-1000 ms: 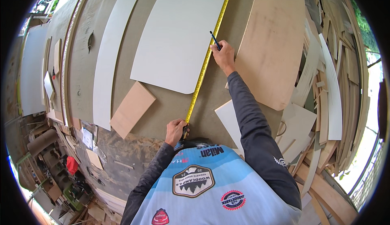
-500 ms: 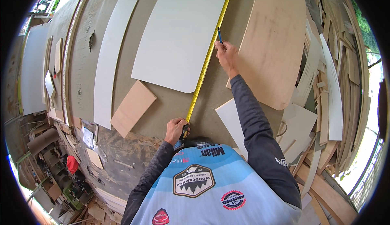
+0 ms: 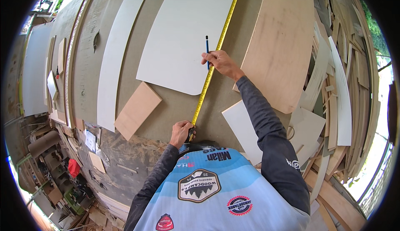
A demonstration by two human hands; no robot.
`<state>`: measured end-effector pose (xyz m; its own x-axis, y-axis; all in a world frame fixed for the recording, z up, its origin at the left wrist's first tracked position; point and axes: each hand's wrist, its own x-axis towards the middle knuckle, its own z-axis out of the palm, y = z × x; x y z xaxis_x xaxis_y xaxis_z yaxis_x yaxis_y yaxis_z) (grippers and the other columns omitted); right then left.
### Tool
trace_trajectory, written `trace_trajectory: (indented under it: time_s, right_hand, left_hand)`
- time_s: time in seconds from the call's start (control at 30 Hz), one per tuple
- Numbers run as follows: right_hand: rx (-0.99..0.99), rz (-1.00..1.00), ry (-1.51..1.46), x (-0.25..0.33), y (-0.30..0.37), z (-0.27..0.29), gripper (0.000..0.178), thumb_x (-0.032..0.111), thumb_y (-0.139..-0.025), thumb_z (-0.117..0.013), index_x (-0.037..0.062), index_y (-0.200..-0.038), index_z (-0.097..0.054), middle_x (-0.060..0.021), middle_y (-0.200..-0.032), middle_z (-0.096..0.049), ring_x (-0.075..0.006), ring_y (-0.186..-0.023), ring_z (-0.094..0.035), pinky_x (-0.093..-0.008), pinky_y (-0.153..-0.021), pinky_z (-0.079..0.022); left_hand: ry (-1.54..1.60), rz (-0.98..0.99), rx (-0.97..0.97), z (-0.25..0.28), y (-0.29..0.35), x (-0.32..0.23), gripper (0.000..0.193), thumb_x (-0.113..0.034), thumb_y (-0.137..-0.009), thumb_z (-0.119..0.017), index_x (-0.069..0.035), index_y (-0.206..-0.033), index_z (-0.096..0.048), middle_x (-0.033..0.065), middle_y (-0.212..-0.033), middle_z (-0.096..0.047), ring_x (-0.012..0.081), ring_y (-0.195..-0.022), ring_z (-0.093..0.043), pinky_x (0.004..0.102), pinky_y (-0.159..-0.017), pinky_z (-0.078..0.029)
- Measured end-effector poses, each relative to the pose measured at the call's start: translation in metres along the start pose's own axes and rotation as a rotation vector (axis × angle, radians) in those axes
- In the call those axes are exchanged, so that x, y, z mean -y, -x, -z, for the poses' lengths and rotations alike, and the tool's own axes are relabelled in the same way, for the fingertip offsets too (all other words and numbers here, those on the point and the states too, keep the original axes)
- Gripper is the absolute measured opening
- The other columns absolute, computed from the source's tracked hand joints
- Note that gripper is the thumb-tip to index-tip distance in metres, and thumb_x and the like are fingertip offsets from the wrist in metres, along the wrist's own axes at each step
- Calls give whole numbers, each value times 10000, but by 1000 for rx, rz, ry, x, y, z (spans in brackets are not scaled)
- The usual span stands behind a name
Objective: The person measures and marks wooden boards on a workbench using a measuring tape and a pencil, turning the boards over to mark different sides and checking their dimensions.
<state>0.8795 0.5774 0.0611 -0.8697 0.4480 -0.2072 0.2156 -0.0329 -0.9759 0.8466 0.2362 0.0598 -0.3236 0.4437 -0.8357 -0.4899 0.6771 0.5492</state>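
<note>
Head view, looking down at a big brown table [image 3: 175, 106].

Left hand [image 3: 181, 133] at the near edge of the table, fingers curled tight around the case of a yellow tape [image 3: 208, 79]. Case mostly hidden in the hand.

Tape stretched long and straight, up and away from the left hand, along the right edge of a white board [image 3: 183, 35], running off the top of the picture.

Right hand [image 3: 221, 62] farther up the table, resting on the tape beside the white board. Fingers pressed together, pinching a blue pencil [image 3: 207, 49]. Pencil standing almost straight up in the picture, over the white board, just left of the tape. Cannot tell if the tip touches the board.

White board lying flat, with a rounded near corner. Long white strip [image 3: 118, 51] to its left, lying flat too. Small tan board [image 3: 137, 110] near the white board's near corner, tilted a bit. Big tan board [image 3: 281, 43] to the right of the tape, close to the right arm. Small white piece [image 3: 241, 124] under the right arm, at the table's edge.

Saw blade [image 3: 96, 40] poking up from the table, far to the left.

Heap of wood scraps [image 3: 346, 85] at the right, well apart from the hands.

Dark sleeves on both arms, blue and white shirt at the bottom.
</note>
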Motion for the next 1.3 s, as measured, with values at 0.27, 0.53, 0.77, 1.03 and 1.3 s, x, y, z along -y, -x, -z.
trace_trajectory:
  time_s: [0.27,0.53,0.77,1.03,1.3]
  right_hand:
    - [343,60,149,5,-5,-5,191,216,-900,-736,28,-871,-716,-17,-745,-666,-108,-727,-610,-287,-680,-499]
    - [436,37,217,3,-10,1,156,134,-804,-660,-19,-812,-687,-49,-710,-657,-134,-689,-604,-301,-653,-492]
    - [450,18,269,2,-9,1,196,164,-791,-661,-24,-786,-714,-57,-676,-640,-145,-660,-590,-306,-624,-479]
    - [474,2,267,-5,-8,1,192,161,-781,-657,-27,-772,-696,-45,-647,-599,-147,-632,-554,-312,-607,-460]
    - [463,10,277,-7,-6,2,186,160,-779,-649,-21,-765,-689,-41,-628,-575,-144,-609,-537,-312,-589,-452]
  left_hand:
    - [6,-3,-4,-2,1,0,227,-132,-928,-573,53,-887,-698,115,-703,-682,183,-546,-666,309,-474,-530]
    - [-9,-3,-7,-4,3,-4,224,-133,-924,-573,48,-883,-700,108,-698,-677,178,-548,-667,306,-473,-529]
    - [-1,6,5,-6,5,-6,228,-129,-930,-563,48,-873,-695,105,-703,-677,175,-552,-663,306,-480,-533]
    - [-1,7,16,-6,1,-1,229,-130,-929,-560,49,-883,-695,112,-712,-682,180,-553,-662,311,-482,-535]
    - [-30,2,40,-6,-1,1,221,-141,-950,-555,42,-906,-671,116,-739,-677,201,-573,-664,323,-501,-546]
